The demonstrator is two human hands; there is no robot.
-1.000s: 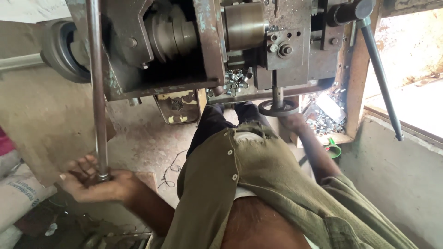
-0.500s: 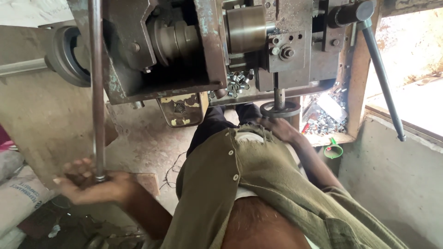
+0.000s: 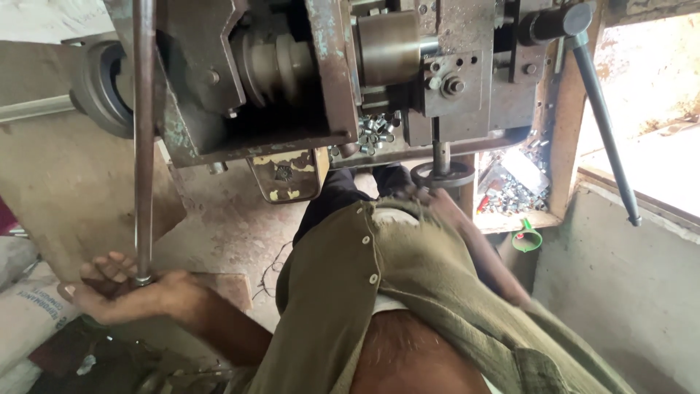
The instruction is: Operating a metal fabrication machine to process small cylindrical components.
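Observation:
My left hand (image 3: pixel 115 293) is low at the left, palm up, cupping the bottom end of a long upright steel rod (image 3: pixel 143 146) that runs up past the machine. My right hand (image 3: pixel 424 197) reaches forward past my olive shirt (image 3: pixel 379 292) to a small round handwheel (image 3: pixel 443 175) on a short shaft under the grey, rusty machine (image 3: pixel 328 80). Its fingers lie on the wheel's rim and are partly hidden by the shirt.
A long dark lever (image 3: pixel 605 124) slants down at the right. Loose nuts and bolts (image 3: pixel 375 130) lie on the machine's ledge, with more metal scrap (image 3: pixel 510 191) on a shelf beside a green funnel (image 3: pixel 526 238). Sacks (image 3: pixel 29 321) are at the lower left.
Both hands keep their holds. My left hand has drifted slightly left and down with the rod's end, and the view has shifted a little.

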